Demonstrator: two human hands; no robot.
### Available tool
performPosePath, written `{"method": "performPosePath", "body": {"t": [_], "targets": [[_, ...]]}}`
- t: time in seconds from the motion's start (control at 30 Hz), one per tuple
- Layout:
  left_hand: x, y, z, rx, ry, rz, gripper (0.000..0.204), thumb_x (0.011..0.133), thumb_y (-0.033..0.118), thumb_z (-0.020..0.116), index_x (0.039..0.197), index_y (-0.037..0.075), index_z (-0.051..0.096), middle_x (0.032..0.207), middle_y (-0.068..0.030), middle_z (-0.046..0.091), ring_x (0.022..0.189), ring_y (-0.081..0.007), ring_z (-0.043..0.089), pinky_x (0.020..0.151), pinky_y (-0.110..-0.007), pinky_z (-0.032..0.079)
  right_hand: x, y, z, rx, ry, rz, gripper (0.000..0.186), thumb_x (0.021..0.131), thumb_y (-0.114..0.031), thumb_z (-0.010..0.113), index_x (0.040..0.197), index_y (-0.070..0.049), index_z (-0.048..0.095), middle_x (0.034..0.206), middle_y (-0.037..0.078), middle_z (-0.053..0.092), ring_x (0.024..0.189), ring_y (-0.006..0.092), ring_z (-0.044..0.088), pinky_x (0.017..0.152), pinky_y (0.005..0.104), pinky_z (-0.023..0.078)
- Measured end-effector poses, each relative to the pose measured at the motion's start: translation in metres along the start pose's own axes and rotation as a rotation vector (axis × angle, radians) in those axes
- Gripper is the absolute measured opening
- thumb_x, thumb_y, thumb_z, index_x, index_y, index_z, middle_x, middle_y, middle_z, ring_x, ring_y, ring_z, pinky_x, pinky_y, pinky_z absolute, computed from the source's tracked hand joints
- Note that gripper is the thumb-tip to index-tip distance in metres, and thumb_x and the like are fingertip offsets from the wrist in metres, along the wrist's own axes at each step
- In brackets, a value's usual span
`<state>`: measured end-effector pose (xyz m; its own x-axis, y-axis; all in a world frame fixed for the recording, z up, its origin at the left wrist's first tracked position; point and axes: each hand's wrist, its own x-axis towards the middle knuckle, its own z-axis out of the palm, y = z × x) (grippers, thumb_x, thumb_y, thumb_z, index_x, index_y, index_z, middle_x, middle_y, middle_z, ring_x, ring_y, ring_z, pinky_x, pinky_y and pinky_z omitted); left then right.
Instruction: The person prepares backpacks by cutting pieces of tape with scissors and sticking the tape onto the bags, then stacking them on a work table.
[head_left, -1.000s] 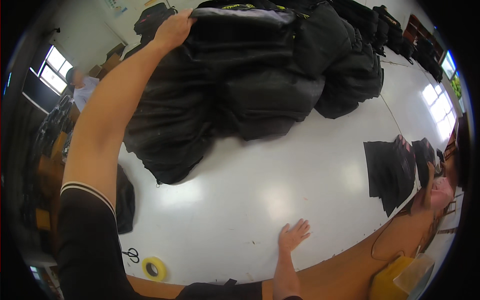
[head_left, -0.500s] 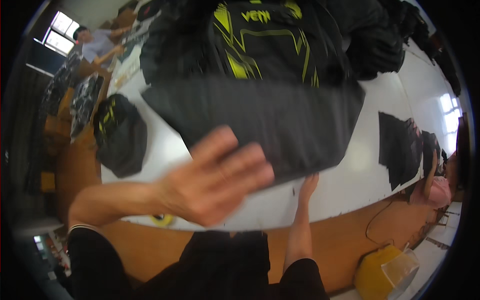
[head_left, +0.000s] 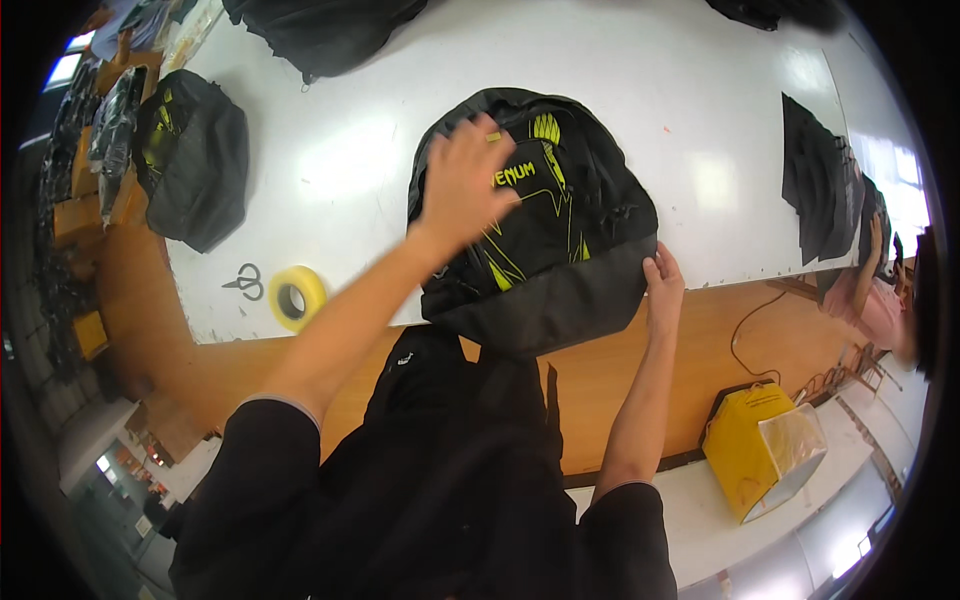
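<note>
A black backpack (head_left: 540, 295) with yellow-green markings lies front up on the white table, its base overhanging the near edge. My left hand (head_left: 465, 185) is over the upper left of its front, fingers spread and slightly blurred; whether they press on the fabric is hard to tell. At the bag's lower right corner, my right hand (head_left: 664, 280) pinches the black fabric between thumb and fingers. Left of my left forearm are a roll of yellow tape (head_left: 312, 292) and dark-handled scissors (head_left: 249, 283), close to the table edge.
A second black bag (head_left: 205, 165) lies at the table's left edge. Dark fabric (head_left: 330, 35) is heaped at the far side, and black pieces (head_left: 815, 185) are stacked at right. Beyond them sits a person in pink (head_left: 868, 310). A yellow box (head_left: 750, 440) stands lower right.
The backpack, which loomed large across the upper view, now lies nearer the table's front edge. My left hand has gone from below its base to its upper front. The view has shifted too.
</note>
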<state>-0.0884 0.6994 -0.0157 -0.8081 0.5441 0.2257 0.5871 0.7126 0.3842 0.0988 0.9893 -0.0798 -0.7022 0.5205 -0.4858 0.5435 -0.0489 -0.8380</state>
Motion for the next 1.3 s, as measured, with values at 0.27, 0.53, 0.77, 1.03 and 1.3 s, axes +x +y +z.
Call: {"method": "performPosePath", "body": {"t": [0.27, 0.53, 0.77, 1.03, 1.3], "targets": [[0.035, -0.114, 0.032, 0.175, -0.258, -0.267, 0.105, 0.067, 0.036, 0.082, 0.147, 0.012, 0.019, 0.15, -0.0157, 0.027, 0.137, -0.0343, 0.029, 0.106, -0.059, 0.03, 0.054, -0.019, 0.005, -0.269, -0.1, -0.235, 0.042, 0.091, -0.008, 0.054, 0.131, 0.003, 0.051, 0.114, 0.018, 0.064, 0.1, 0.0211, 0.061, 0.089, 0.0312, 0.046], [-0.015, -0.118, 0.038, 0.123, -0.309, -0.52, 0.094, 0.071, 0.023, 0.077, 0.145, 0.005, 0.02, 0.111, -0.0237, 0.057, 0.1, -0.0387, 0.06, 0.081, -0.046, 0.052, 0.054, -0.08, 0.112, -0.693, 0.302, -0.727, 0.037, 0.086, -0.015, 0.06, 0.119, 0.003, 0.057, 0.12, 0.021, 0.058, 0.114, 0.0361, 0.053, 0.098, 0.0406, 0.042], [-0.061, -0.092, 0.025, 0.149, -0.406, -0.767, 0.082, 0.071, 0.02, 0.063, 0.137, -0.007, 0.023, 0.106, -0.0256, 0.058, 0.091, -0.0406, 0.063, 0.074, -0.047, 0.053, -0.063, -0.035, 0.26, -0.818, -0.121, -0.558, 0.07, 0.081, -0.039, 0.067, 0.134, 0.0, 0.043, 0.144, 0.022, 0.035, 0.137, 0.0413, 0.025, 0.109, 0.0603, 0.018], [-0.07, -0.082, 0.029, -0.05, -0.046, -0.92, 0.083, 0.075, 0.034, 0.074, 0.135, -0.002, 0.029, 0.13, -0.0177, 0.042, 0.118, -0.0359, 0.048, 0.086, -0.049, 0.048, -0.087, 0.02, 0.282, -1.022, -0.317, -0.562, 0.075, 0.085, -0.025, 0.065, 0.146, -0.004, 0.026, 0.152, 0.017, 0.023, 0.139, 0.0409, 0.019, 0.11, 0.0592, 0.017], [-0.082, -0.108, 0.009, 0.11, -0.217, -0.776, 0.052, 0.086, 0.018, 0.056, 0.129, -0.004, 0.037, 0.116, -0.0203, 0.054, 0.092, -0.0372, 0.063, 0.075, -0.045, 0.053, -0.094, 0.017, 0.27, -1.082, -0.343, -0.657, 0.067, 0.09, -0.026, 0.058, 0.145, -0.002, 0.027, 0.152, 0.016, 0.025, 0.139, 0.0407, 0.021, 0.111, 0.0589, 0.017]]}}
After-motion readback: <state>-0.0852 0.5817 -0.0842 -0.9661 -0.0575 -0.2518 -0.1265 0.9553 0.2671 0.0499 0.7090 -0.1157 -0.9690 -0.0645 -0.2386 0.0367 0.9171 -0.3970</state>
